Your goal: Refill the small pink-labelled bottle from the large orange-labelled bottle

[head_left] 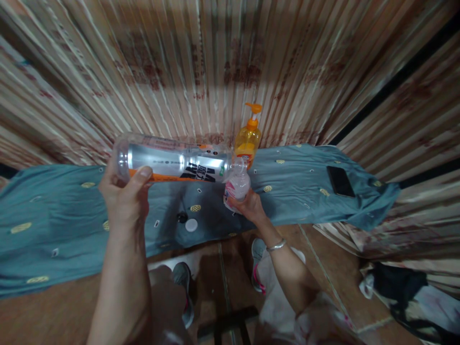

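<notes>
left hand [124, 194] wrapped round base of large clear plastic bottle [172, 164], held horizontal, mouth down at small clear pink-labelled bottle [236, 188] | right hand [251, 206] grips small one upright beneath, over teal cloth [72, 211] | white cap [191, 225] and black cap [182, 217] on cloth | orange pump dispenser [247, 139] behind

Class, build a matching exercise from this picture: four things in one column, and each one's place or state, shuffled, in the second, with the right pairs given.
Things
1. large clear bottle
2. small bottle
3. pump bottle
4. black phone

Place or state
A. lying flat on the blue cloth, far right
B. tipped sideways in the left hand
C. standing upright behind the other bottles
D. held in the right hand

Pairs: 1-B, 2-D, 3-C, 4-A
</notes>
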Demonstrator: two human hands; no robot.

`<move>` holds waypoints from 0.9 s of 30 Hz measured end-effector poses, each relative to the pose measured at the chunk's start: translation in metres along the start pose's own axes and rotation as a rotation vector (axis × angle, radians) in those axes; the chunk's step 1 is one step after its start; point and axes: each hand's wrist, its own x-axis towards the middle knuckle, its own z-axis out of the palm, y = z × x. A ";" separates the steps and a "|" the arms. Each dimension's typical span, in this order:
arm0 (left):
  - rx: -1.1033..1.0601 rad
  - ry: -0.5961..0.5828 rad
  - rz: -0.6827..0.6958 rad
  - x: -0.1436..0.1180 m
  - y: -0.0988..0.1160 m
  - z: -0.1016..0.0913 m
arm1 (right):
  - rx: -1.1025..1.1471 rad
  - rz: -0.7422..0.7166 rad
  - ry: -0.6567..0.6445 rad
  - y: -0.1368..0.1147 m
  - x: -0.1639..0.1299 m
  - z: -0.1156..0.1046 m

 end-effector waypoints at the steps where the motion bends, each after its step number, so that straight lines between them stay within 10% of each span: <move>1: 0.002 -0.003 0.002 0.000 0.001 0.001 | 0.003 -0.003 -0.001 0.000 0.000 0.000; 27: -0.018 -0.018 0.006 -0.001 0.001 -0.001 | 0.010 0.000 0.008 0.002 0.000 0.002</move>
